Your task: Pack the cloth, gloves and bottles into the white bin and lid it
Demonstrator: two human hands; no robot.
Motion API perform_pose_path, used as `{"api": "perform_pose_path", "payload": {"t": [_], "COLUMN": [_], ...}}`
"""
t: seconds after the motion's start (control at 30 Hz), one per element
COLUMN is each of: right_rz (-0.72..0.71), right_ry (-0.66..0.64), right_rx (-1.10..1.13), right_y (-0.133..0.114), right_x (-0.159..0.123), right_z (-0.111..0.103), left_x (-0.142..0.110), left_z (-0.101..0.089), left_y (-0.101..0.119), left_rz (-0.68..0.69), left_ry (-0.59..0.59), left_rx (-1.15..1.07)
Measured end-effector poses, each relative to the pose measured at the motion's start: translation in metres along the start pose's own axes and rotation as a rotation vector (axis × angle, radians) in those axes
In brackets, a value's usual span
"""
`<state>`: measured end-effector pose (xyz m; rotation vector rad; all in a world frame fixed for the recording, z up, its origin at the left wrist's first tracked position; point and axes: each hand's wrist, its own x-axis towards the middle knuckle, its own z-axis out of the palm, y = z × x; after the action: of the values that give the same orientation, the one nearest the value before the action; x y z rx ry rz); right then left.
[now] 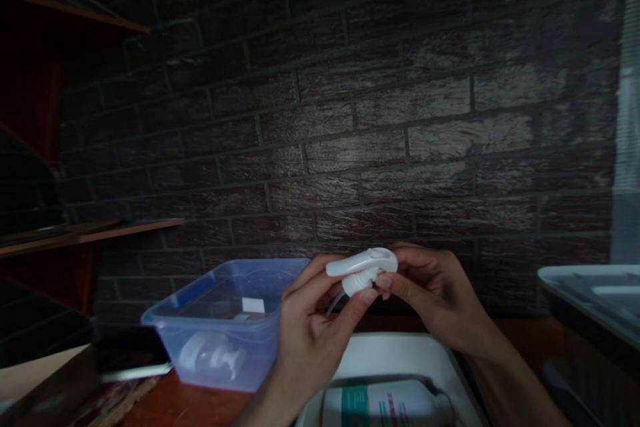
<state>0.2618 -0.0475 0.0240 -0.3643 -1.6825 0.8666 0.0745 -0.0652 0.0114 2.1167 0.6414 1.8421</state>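
Observation:
Both my hands hold a white pump dispenser head up in front of a dark brick wall. My left hand pinches its collar from below with thumb and fingers, and a thin clear tube hangs from the head beside those fingers. My right hand grips the head from the right, fingers curled over its top. Below my hands a white bottle with a teal label lies on its side in a white tray.
A clear blue-tinted plastic bin with a white pump part inside stands at the left on a reddish wooden table. Dark wooden shelves run along the left. A grey-white tray sits at the right edge.

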Motion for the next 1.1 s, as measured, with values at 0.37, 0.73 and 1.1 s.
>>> {"api": "perform_pose_path", "payload": {"t": [0.37, 0.73, 1.1], "right_rz": [0.0, -0.001, -0.026], "right_ry": [-0.006, -0.006, 0.009], "right_rx": [0.007, -0.02, 0.054], "right_y": [0.0003, -0.0001, -0.0005], "right_x": [0.0002, 0.001, 0.0012], "right_z": [0.0005, 0.001, 0.0065], "left_x": [0.0005, 0.0058, 0.0039], "left_z": [0.0007, -0.002, -0.0041], "left_y": [0.0008, 0.0081, 0.0017], "left_rz": [-0.009, 0.006, 0.028], "left_ry": [0.015, -0.003, 0.01], "left_rx": [-0.011, 0.024, 0.008]}}
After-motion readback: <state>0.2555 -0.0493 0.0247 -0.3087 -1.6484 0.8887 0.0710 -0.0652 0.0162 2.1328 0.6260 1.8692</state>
